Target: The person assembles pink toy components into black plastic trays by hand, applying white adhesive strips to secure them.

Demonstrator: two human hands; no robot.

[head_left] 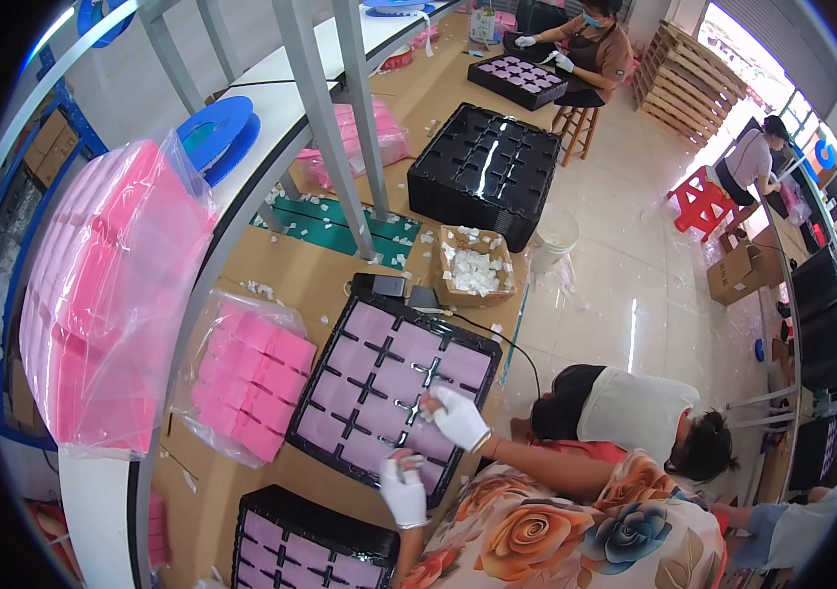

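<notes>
Fingers of the right hand (459,422) and left hand (404,493) bent at the black tray (467,341); can't tell if gripping. Tray's on the brown work surface (286,270). Visible pockets look filled with purple pieces (369,326); remainder unclear.

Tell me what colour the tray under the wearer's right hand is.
The tray is black, with pale purple blocks; best seen in the head view.

A shallow black tray (371,389) lies flat on the brown table top (227,481), open side up and turned at a slant. Glossy cross-shaped dividers part its rows of pale lilac pieces (372,322), which sit level; toward the right-hand near edge, partly covered, their fit is hard to judge.
</notes>
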